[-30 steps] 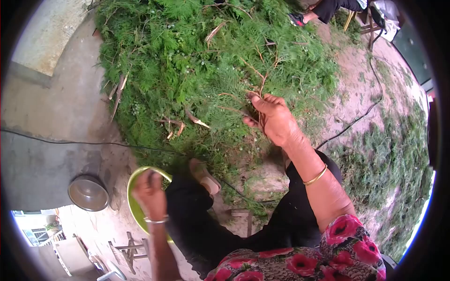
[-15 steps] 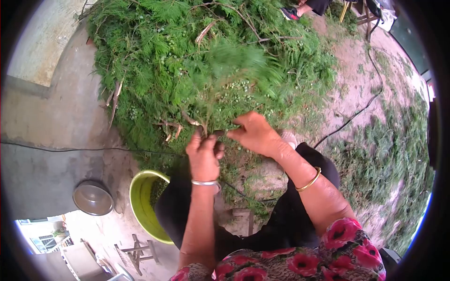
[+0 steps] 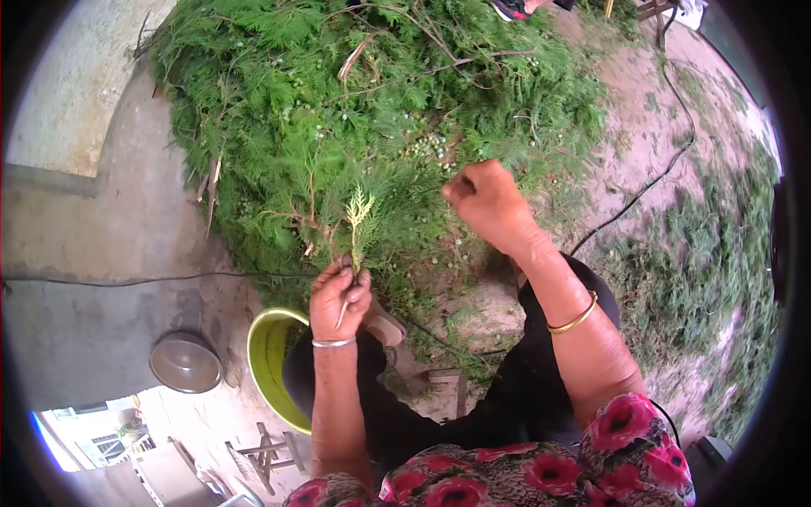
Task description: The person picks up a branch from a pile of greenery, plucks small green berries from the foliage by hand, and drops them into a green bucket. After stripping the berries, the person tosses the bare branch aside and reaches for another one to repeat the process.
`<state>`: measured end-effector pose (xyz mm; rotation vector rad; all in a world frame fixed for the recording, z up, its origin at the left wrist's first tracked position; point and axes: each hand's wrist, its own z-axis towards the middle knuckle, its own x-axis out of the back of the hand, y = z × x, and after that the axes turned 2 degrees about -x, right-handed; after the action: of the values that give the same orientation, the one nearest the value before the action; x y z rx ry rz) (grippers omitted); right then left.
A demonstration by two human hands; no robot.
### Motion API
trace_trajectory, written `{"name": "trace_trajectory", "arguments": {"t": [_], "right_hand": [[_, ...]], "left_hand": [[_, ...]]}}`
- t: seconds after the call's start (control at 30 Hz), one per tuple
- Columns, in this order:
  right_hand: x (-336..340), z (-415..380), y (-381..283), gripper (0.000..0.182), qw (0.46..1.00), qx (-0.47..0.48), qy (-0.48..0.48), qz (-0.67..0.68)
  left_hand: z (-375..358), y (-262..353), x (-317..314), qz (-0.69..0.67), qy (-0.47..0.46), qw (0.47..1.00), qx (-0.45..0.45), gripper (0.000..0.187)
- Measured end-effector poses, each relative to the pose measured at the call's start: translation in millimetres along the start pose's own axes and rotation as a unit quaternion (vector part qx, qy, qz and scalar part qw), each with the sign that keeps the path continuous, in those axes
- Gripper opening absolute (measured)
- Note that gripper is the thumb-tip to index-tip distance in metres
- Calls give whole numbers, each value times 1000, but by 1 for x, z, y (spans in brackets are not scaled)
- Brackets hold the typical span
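Note:
My left hand (image 3: 340, 297) is closed around the stem of a small green sprig (image 3: 358, 221), whose pale yellow-green tip points up and away from me. My right hand (image 3: 488, 201) is raised to the right, fingers curled together; whatever they may hold is hidden. Beyond both hands spreads a large pile of green conifer branches (image 3: 279, 93). Clusters of small pale green berries (image 3: 429, 148) lie on the pile, just past my right hand.
A yellow-green bucket (image 3: 262, 359) stands left of my legs, with a metal basin (image 3: 186, 362) farther left. A black cable (image 3: 646, 188) crosses the ground at right, near scattered greenery (image 3: 676, 279). A wooden stool (image 3: 266, 456) is at lower left. Another person's shoe (image 3: 510, 10) shows at the top.
My hands have moved apart: the right up and to the right, the left slightly down and left. The blurred greenery above them is gone, and a sprig now shows clearly in my left hand.

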<state>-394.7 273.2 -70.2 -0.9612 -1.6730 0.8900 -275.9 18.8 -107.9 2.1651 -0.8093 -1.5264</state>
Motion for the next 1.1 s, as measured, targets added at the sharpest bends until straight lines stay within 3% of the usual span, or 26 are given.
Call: {"name": "trace_trajectory", "arguments": {"t": [0.07,0.1,0.17,0.2,0.27,0.3,0.33,0.37,0.4,0.43,0.47,0.5,0.7,0.73,0.77,0.8,0.83,0.87,0.9,0.93,0.97,1.03,1.07,1.1], "right_hand": [[-2,-7,-3,22,980,11,-66,-185],[-6,-13,-4,22,981,9,-63,-184],[-15,-27,-1,17,900,64,-166,-398],[-17,-30,5,17,900,63,-166,-398],[-20,-32,16,14,864,132,-265,-407],[-17,-30,16,14,862,135,-265,-411],[-15,-30,15,18,872,100,-280,-388],[-14,-30,15,25,880,67,-297,-365],[-15,-28,27,25,875,70,-302,-371],[-20,-24,49,25,859,111,-263,-424],[-25,-23,60,25,838,153,-225,-474],[-10,-28,23,28,876,91,-250,-401],[-4,-36,26,28,873,55,-218,-433],[-2,-48,36,27,858,177,-139,-461],[-2,-54,41,27,825,296,-57,-478],[-2,-47,27,21,844,209,-140,-474],[-1,-39,14,18,849,119,-221,-464],[-3,-37,18,20,856,145,-222,-443],[-4,-36,23,24,863,167,-221,-422],[-5,-36,23,24,862,160,-227,-423],[-6,-35,19,25,866,154,-229,-418],[-11,-34,15,25,868,141,-231,-415],[-14,-35,15,26,848,145,-251,-444],[-16,-36,14,28,826,149,-270,-472]], "left_hand": [[4,6,1,98,134,986,-7,19],[11,11,10,148,202,968,1,16],[37,25,45,99,313,942,67,6],[55,23,45,131,350,926,47,6],[91,16,39,161,386,908,26,7],[111,-2,31,241,258,929,-113,5],[128,-26,18,311,123,909,-249,9],[90,-34,-129,325,142,924,-144,21],[90,-67,-155,503,-7,827,-251,19],[84,-109,-187,497,5,830,-253,19],[4,-187,-202,489,-23,833,-259,18],[-1,-187,-220,481,-53,834,-265,18],[-5,-150,-313,448,-242,821,-260,37],[13,-114,-269,224,-138,859,-439,32],[13,-69,-228,467,-39,866,-173,28],[42,-73,-183,398,-7,867,-300,21],[60,-76,-131,377,59,886,-264,21],[79,-80,-62,514,100,811,-261,18],[91,-90,9,476,187,842,-168,15],[106,-104,103,563,230,781,-141,14],[99,-97,129,757,219,606,-105,23],[100,-112,221,811,169,560,-20,42],[99,-114,230,809,164,565,-16,42],[101,-119,237,812,184,553,34,54]]}}
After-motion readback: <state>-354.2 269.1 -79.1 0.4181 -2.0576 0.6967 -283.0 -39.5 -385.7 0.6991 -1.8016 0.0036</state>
